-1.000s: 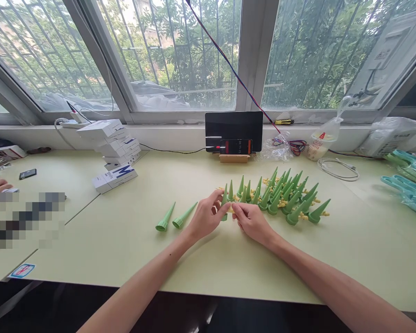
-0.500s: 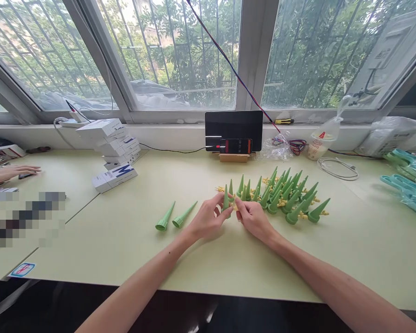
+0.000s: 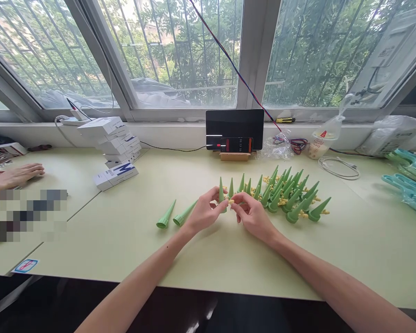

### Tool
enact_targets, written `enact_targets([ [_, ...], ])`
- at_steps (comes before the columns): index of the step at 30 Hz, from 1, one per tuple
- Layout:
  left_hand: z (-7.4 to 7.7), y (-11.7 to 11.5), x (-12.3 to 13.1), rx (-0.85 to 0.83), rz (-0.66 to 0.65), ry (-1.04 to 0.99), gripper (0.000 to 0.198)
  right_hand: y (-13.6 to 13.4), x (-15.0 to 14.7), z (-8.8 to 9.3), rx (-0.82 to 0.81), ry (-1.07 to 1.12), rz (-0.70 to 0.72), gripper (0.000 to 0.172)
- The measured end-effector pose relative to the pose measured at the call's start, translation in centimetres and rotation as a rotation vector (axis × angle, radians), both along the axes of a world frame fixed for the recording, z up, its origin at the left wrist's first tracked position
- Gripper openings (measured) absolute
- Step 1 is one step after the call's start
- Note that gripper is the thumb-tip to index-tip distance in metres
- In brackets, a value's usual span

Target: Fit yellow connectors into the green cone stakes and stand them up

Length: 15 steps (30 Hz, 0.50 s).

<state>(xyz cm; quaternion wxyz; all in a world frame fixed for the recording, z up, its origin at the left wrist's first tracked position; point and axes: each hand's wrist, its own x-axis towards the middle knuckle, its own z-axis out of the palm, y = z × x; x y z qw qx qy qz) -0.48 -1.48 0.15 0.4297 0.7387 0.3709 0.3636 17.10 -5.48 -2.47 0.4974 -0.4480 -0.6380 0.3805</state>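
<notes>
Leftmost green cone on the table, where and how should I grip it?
The leftmost cone is probably best pinched across its thick end, from above and the left. It lies on its side, thin tip pointing away from you, and a second cone and the left hand are on its right.

Green cone (image 3: 221, 188): slender, pointed, held upright with tip uppermost; base partly hidden. Small yellow fitting (image 3: 230, 202): positioned just right of the cone's lower part, partly obscured; whether joined cannot be determined.
</notes>
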Motion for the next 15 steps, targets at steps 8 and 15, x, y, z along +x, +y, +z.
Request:
enact_targets([
  [8,-0.11,0.00,0.05,-0.047,-0.057,-0.040,0.028,-0.07,0.00,0.12,-0.009,-0.042,0.005,0.028],
  [15,-0.35,-0.02,0.16,-0.066,-0.103,-0.060,0.029,-0.05,-0.01,-0.03,-0.024,-0.114,-0.025,0.036],
])
